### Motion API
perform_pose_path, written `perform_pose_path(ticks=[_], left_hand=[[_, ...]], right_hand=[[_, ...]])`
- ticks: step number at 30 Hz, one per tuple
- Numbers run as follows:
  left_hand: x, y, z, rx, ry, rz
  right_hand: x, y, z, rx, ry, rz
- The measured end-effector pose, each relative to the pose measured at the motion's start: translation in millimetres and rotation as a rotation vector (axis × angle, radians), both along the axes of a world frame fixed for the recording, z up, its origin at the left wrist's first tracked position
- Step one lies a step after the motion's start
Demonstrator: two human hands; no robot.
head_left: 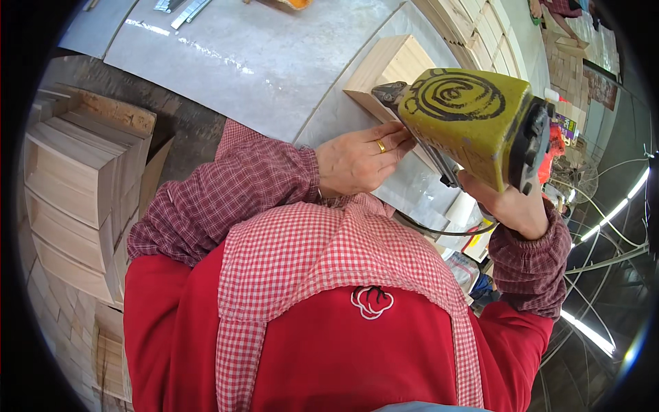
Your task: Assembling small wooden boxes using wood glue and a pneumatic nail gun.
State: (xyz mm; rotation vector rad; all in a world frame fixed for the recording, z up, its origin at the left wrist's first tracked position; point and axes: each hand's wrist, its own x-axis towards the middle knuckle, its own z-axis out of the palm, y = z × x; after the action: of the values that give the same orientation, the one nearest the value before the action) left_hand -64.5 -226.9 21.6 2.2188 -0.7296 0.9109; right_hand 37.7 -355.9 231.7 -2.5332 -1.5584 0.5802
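Note:
My right hand (511, 206) is wrapped round the grip of a yellow-green air nail gun (473, 113) with black swirl marks painted on its body. The tool's dark nose (390, 92) points left and lies over a pale wooden box (391, 65) on the table. My left hand (364, 161), with a gold ring on one finger, grips the near side of that box, right beside the tool's magazine. Its fingertips are partly hidden. Part of the box is covered by the nail gun.
A grey sheet-topped table (226, 58) carries metal nail strips (191, 12) at its far side. Stacked wooden boxes (72, 178) stand at my left, and more wooden pieces (473, 31) at the far right. A dark air hose (446, 232) runs below the nail gun.

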Motion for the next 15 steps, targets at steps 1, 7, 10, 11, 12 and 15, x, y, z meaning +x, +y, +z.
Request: perform_pose_path(ticks=[1, 7, 10, 11, 12, 15], left_hand=[[-1, 0, 0, 0.008, 0.006, -0.008], [-1, 3, 3, 0.019, 0.038, -0.025], [2, 5, 11, 0.053, 0.014, 0.017], [3, 5, 14, 0.066, 0.005, 0.027], [5, 4, 17, 0.078, 0.001, 0.006], [9, 1, 26, 0.097, 0.041, 0.043]], right_hand=[[-2, 1, 0, 0.028, 0.018, -0.031], [-18, -2, 7, 0.072, 0.299, -0.640], [-23, -44, 11, 0.207, 0.257, -0.840], [-25, -56, 12, 0.252, 0.221, -1.000], [-29, -64, 13, 0.291, 0.103, -1.035], [-26, -113, 14, 0.299, -0.082, -1.169]])
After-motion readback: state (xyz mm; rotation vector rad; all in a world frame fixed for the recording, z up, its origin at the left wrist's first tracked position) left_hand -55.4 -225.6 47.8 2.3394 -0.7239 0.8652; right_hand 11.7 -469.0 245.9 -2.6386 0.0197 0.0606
